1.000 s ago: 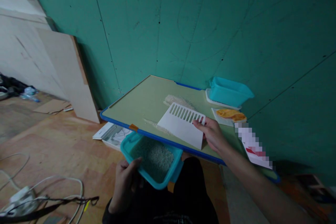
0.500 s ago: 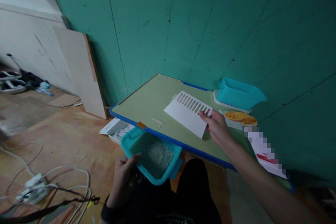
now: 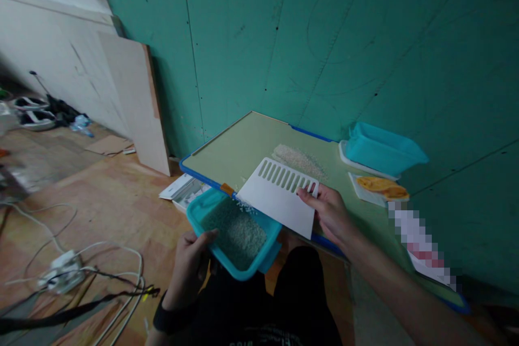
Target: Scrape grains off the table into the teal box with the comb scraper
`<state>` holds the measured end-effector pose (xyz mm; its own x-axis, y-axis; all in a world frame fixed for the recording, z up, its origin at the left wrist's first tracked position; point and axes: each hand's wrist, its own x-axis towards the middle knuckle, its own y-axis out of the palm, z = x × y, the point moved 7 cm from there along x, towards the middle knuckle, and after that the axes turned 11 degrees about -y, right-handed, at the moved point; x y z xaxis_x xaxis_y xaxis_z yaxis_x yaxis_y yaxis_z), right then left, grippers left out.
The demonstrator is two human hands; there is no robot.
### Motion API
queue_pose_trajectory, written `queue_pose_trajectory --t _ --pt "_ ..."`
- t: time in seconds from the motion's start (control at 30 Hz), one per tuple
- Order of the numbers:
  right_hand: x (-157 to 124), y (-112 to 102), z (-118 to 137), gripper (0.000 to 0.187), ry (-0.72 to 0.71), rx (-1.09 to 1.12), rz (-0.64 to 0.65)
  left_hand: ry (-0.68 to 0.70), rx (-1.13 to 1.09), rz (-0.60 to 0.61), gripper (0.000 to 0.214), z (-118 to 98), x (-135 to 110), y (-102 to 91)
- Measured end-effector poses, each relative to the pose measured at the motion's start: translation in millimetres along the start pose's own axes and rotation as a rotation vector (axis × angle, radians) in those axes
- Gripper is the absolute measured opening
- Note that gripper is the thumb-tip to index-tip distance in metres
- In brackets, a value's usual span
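- Head view: a teal wall (image 3: 284, 38) fills twelve o'clock, and the counter (image 3: 243, 143), green-topped with a blue rim, butts against it.
- At two o'clock on the counter sits a spare teal tub (image 3: 381, 148). Just nearer than it lies a white card with an orange patch (image 3: 383, 188).
- A second teal tub (image 3: 243, 274) hangs below the counter's near rim at six o'clock. Its far lip is tucked against that rim, and a layer of white grains (image 3: 235, 233) lies in it.
- The white slotted scraper (image 3: 279, 203) lies tilted on the counter. Its long plain edge runs from about ten o'clock to four o'clock and juts past the rim over the tub. A few loose grains sit at its left corner.
- The right hand (image 3: 332, 213) pinches the scraper's right end by the slots, thumb on top and fingers behind.
- The left hand (image 3: 190, 262) clasps the tub's near-left corner, thumb over the lip. The fingers beneath are hidden.
- A loose grain pile (image 3: 300, 159) lies on the counter at twelve o'clock from the scraper, just past the slotted edge. The held tub is at seven o'clock from the scraper, so pile, scraper and tub fall roughly in one line.
- The right hand is nearer the pile, and the left is well apart from it, below the rim.
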<state>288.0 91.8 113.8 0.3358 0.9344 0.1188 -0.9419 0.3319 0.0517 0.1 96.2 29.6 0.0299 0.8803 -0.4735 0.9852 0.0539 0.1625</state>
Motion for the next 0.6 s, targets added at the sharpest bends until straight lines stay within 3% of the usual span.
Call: queue_pose_trajectory --t 0.1,0.23,0.37,0.6 --pt "8.5 3.5 5.1 0.038 -0.017 0.009 -0.029 -0.007 -0.07 0.025 0.051 0.0 2.3 -3.6" --pt "48.5 3.5 5.4 0.043 -0.125 -0.03 -0.109 0.0 -0.091 0.002 0.052 1.2 8.1 -12.4" --pt "77.8 9.1 -8.1 0.042 -0.137 -0.086 -0.095 -0.01 -0.101 -0.01 0.051 1.3 11.1 -16.5" --pt "50.6 21.8 -16.8 0.037 -0.035 -0.019 0.057 0.002 -0.101 -0.009 0.052 -4.7 5.3 -13.8"
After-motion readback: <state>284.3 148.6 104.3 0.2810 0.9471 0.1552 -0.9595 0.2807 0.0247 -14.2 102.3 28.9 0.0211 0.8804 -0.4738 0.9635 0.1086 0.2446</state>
